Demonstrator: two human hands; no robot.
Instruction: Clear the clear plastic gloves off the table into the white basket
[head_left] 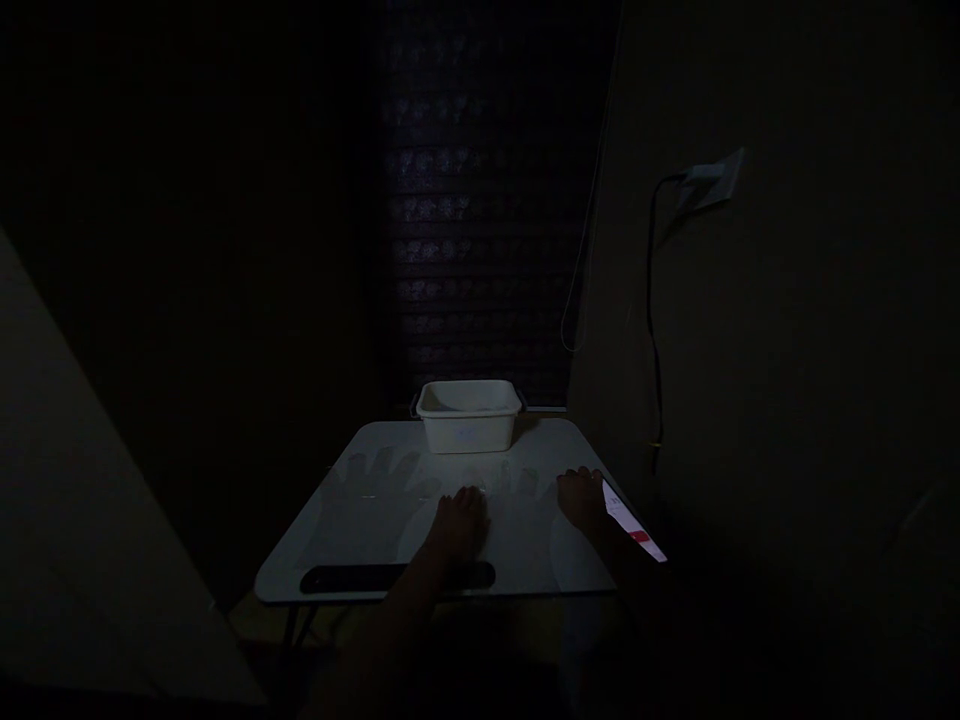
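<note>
The light is low and detail is limited. The table (401, 436) has a pale top with rounded corners. The left hand (459, 524) is placed palm down over the table, near its middle, with the fingers directed toward the far edge. The fingers are slightly bent; whether the hand is pressed flat or closed on something cannot be told.

The right hand (582, 498) is at the right edge of the table, with the fingers bent. The phone (631, 522) is just beside this hand, on its right, tilted, with the screen lit white and one red area visible. Whether the right hand grips the phone cannot be told, as the contact is hidden in shadow.

Two hand-shaped outlines show on the table. The left outline (360, 520) lies to the left of the left hand, with its fingers spread. The right outline (521, 525) lies between the two hands. Their material cannot be told.

The bin (471, 435) stands upright at the far edge, beyond both hands. The black strip (360, 579) runs along the near edge; the left forearm crosses it. The cord (652, 300) hangs from the outlet (726, 182) on the right wall. The blind (435, 210) is behind the bin
</note>
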